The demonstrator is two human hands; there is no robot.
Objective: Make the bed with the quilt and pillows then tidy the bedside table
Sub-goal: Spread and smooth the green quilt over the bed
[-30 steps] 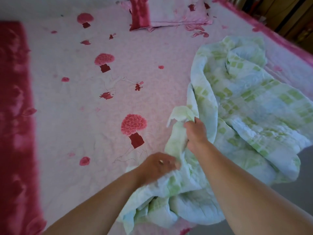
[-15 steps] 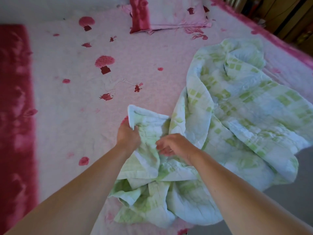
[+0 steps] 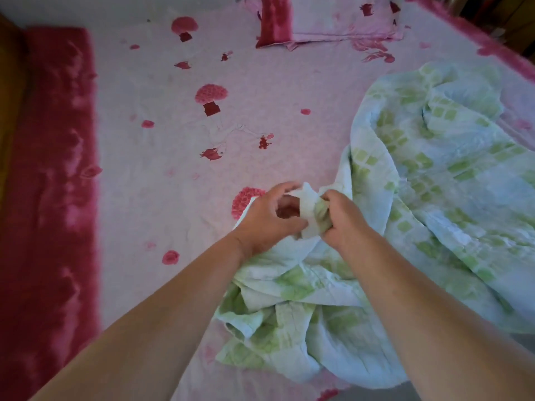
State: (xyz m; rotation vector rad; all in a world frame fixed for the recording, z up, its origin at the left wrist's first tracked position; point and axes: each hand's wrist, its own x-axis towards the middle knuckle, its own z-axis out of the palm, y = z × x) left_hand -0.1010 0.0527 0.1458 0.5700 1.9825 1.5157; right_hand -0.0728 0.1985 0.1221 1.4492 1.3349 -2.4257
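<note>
A crumpled quilt (image 3: 428, 180), pale blue with green squares, lies heaped across the right half of the bed. My left hand (image 3: 266, 218) and my right hand (image 3: 344, 221) are close together at the quilt's near left part, both with fingers curled round a bunched fold of it raised between them. A pink pillow (image 3: 333, 18) with a dark red band lies at the head of the bed, far centre. The bedside table is out of sight.
The bed sheet (image 3: 173, 157) is pink with red rose prints and a deep red border (image 3: 49, 169) along the left side. Grey floor (image 3: 521, 342) shows at the lower right past the bed's corner. Dark furniture stands at the far right.
My hands have come together: the left let the spread quilt corner drop and now grips the same bunched fold as the right, which has closed on it.
</note>
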